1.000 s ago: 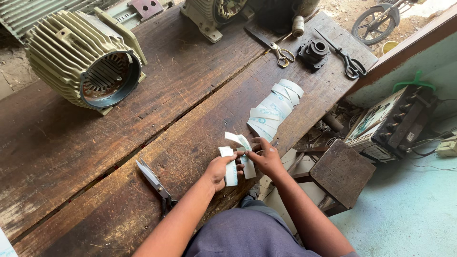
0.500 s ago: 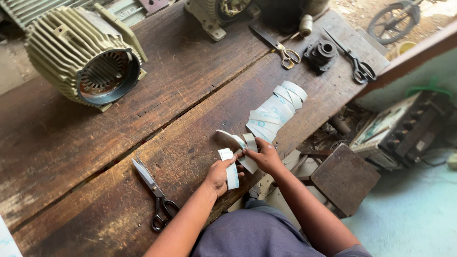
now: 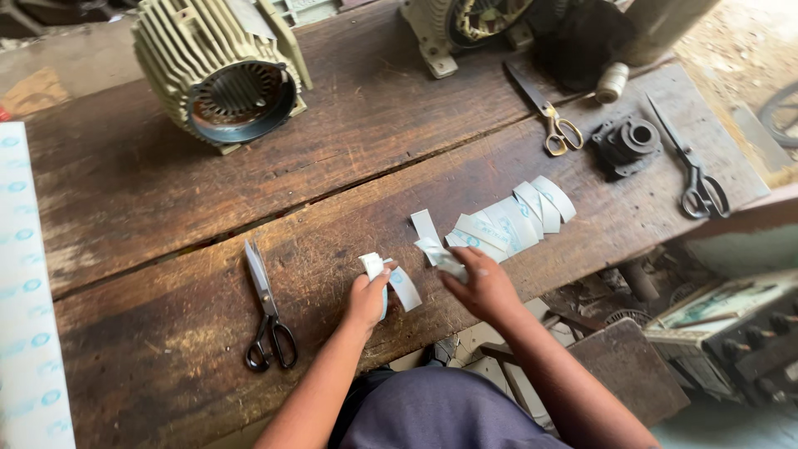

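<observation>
My left hand (image 3: 366,300) pinches a small white paper strip (image 3: 391,279) near the front edge of the worn wooden workbench (image 3: 150,208). My right hand (image 3: 480,285) holds another folded white strip (image 3: 438,256) just right of it. A row of several similar cut strips (image 3: 511,218) lies fanned out on the bench beyond my right hand. Black-handled scissors (image 3: 266,316) lie closed to the left of my left hand.
A ribbed motor housing (image 3: 218,71) sits at the back left, another motor part (image 3: 465,25) at the back. Yellow-handled scissors (image 3: 553,120), a dark bearing cap (image 3: 625,143) and large black scissors (image 3: 694,170) lie at right. A white sheet (image 3: 29,316) borders the left edge.
The view has shifted right and closer. My hands have drawn apart, each now holding its own strip, nearer the bench's front edge.
</observation>
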